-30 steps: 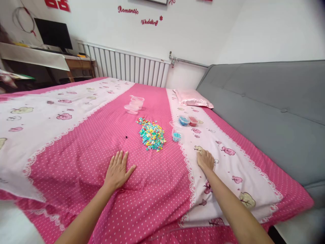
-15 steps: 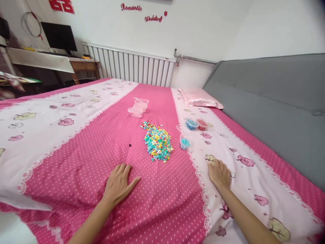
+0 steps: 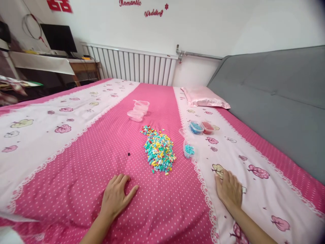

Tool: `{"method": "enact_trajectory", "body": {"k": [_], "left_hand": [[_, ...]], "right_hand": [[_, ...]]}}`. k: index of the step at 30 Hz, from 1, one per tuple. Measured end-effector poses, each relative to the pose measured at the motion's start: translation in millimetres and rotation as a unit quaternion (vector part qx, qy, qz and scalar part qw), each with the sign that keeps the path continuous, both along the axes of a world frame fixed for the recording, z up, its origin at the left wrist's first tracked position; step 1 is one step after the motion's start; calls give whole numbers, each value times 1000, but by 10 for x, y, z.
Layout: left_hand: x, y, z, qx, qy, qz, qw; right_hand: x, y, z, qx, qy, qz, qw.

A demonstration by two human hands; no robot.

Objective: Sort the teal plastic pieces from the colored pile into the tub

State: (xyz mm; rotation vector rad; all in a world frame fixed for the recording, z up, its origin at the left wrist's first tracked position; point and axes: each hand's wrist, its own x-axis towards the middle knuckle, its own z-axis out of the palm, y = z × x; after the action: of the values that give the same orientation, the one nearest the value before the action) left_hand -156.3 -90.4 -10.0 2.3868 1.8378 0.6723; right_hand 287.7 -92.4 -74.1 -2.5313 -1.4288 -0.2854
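My left hand (image 3: 116, 195) lies flat on the pink dotted bedspread (image 3: 76, 179), fingers stretched and thumb apart, holding nothing. On the white printed stripe to the right, my right hand (image 3: 230, 188) rests palm down, also with nothing in it. Between and beyond them is a heap of small multicoloured toy bricks (image 3: 159, 150). A clear tub with light-blue pieces (image 3: 189, 150) stands right of the heap, its lid open. Farther back, a tub of blue pieces (image 3: 196, 127) touches a tub of red pieces (image 3: 207, 127). A tiny black piece (image 3: 129, 154) lies left of the heap.
Clear plastic containers (image 3: 138, 110) sit behind the heap. A pink pillow (image 3: 204, 97) lies by the grey padded headboard (image 3: 274, 98). At the far side are a white radiator (image 3: 129, 64) and a desk with a monitor (image 3: 58, 38).
The view has shifted slightly, so the heap, tubs and hands appear a little lower. Both hands stay resting on the bedspread; nothing has been picked up or put down.
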Motion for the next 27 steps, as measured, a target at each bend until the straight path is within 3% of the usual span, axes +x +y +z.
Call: {"method": "enact_trajectory", "body": {"k": [20,24,27], "left_hand": [[16,-20,-63,60,24,48,997],[6,-3,-81,59,26,50,997],[7,6,-72,57,26,46,997]], "right_hand": [[-16,39,154,83,101,12,991],[-39,24,247,124,183,8,975],[-171,-49,476,195,268,61,942]]}}
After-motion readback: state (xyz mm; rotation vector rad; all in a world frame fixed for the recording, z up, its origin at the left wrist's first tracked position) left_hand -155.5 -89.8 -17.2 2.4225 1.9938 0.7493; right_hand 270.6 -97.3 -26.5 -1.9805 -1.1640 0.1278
